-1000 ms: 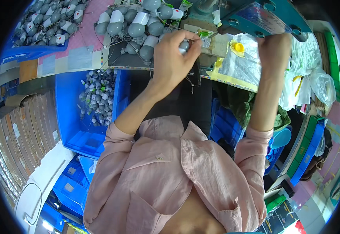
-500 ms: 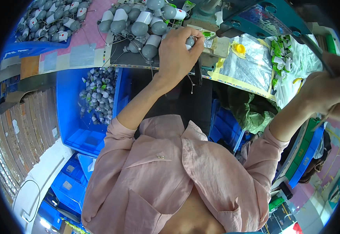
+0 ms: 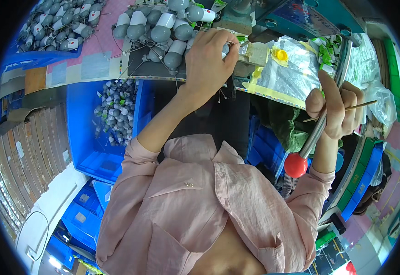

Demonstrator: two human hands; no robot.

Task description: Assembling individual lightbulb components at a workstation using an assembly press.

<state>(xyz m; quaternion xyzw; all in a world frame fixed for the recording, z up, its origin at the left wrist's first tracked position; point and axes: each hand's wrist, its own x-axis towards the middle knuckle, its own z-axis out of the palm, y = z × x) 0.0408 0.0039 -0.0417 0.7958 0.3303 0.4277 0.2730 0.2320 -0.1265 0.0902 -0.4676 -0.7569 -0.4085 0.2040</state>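
My left hand point(image 3: 209, 64) pinches a small grey-and-white bulb point(image 3: 226, 49) against the metal fixture point(image 3: 250, 57) of a teal hand press point(image 3: 296, 20). The hand covers most of that bulb. My right hand point(image 3: 340, 107) is wrapped round the press's steel lever point(image 3: 316, 135), above its red ball knob point(image 3: 296, 165). A thin brown stick point(image 3: 363, 105) is tucked crosswise between the right fingers. Beside my left hand lies a heap of grey-and-white bulbs point(image 3: 161, 32) with thin wire leads.
A blue bin point(image 3: 39, 57) full of bulbs stands at the far left. Below the bench edge, another blue bin point(image 3: 83, 119) holds more bulbs. Right of the fixture are a yellow cap point(image 3: 280, 56), clear plastic sheeting point(image 3: 296, 80) and green-and-white pieces point(image 3: 327, 55).
The lever has swung from the far right toward my body, my right hand moving left with it. Its red knob now shows. My left hand stays nearly still at the fixture.
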